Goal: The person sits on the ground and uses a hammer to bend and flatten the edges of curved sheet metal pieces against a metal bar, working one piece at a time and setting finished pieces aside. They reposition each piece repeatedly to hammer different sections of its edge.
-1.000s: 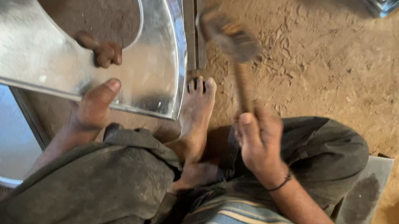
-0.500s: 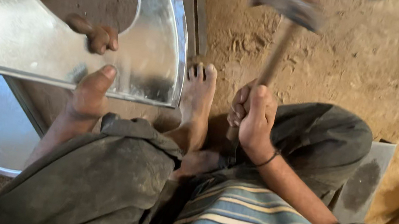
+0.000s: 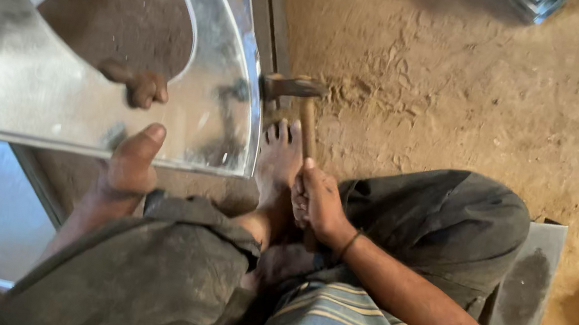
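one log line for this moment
left hand: grips metal sheet edge | right hand: holds hammer, head at sheet's curved rim

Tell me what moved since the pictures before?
The right hand swung the wooden-handled metal hammer down from high above onto the curved edge of the shiny round-holed metal sheet. The left hand stayed gripping the sheet's near edge, and the bare foot stayed beside it.

Soft daylight, glare on the metal sheet (image 3: 16, 91).
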